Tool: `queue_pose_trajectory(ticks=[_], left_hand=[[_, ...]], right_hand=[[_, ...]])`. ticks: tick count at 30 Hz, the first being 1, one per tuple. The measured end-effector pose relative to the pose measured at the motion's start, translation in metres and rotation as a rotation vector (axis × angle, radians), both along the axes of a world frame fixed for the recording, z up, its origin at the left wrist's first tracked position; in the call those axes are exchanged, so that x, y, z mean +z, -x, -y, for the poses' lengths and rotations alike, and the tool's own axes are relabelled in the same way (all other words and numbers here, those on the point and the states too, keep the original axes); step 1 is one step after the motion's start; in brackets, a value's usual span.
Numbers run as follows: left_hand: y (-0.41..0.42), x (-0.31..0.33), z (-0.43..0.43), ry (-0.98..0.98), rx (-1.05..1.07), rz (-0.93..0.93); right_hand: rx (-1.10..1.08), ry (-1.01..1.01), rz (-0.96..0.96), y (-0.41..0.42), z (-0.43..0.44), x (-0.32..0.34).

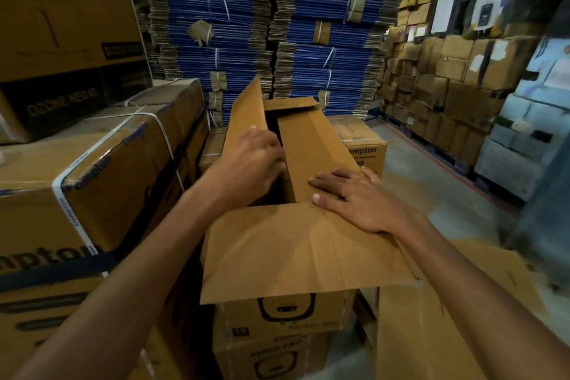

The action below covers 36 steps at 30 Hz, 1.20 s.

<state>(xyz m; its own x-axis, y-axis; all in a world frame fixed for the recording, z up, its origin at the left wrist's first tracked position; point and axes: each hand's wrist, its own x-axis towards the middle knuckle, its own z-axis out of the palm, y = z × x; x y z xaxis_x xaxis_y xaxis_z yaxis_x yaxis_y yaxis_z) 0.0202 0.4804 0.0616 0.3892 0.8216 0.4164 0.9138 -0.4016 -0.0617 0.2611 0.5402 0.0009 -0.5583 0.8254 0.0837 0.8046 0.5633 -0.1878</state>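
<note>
Carton (277, 311) sits centre frame on top of a printed box (268, 355), its top half closed. Done, by our read: far flap (293, 103) is folded in and right long flap (311, 151) is laid down. Left to do: left long flap (246, 111) stands upright, near flap (293, 250) hangs outward, and we see no tape. Right hand (354, 197) lies flat with straight fingers, pressing the right long flap. Left hand (249, 160) is at the gap between the long flaps, fingers curled into the opening; we cannot tell if it holds anything. Left of the carton, strapped boxes (101, 170) crowd close, so that arm likely has tight room. Behind the carton are blue bundles (216, 25), and to its right a loose cardboard sheet (431, 318)
</note>
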Motion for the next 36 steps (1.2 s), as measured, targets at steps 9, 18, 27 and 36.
queue_pose_trajectory(ticks=[9, 18, 27, 36], left_hand=[[0.098, 0.017, 0.032, -0.096, 0.605, 0.021], [0.108, -0.027, 0.005, 0.506, 0.288, -0.042], [0.065, -0.108, 0.001, 0.189, 0.026, 0.828], [-0.005, -0.094, -0.017, 0.23, -0.071, 0.671]], right_hand=[[-0.003, 0.002, -0.036, 0.002, -0.004, 0.002], [0.0, -0.009, 0.015, -0.011, -0.007, 0.005], [0.101, -0.201, 0.222, 0.015, 0.024, 0.04], [-0.058, 0.121, -0.092, 0.065, 0.056, 0.029]])
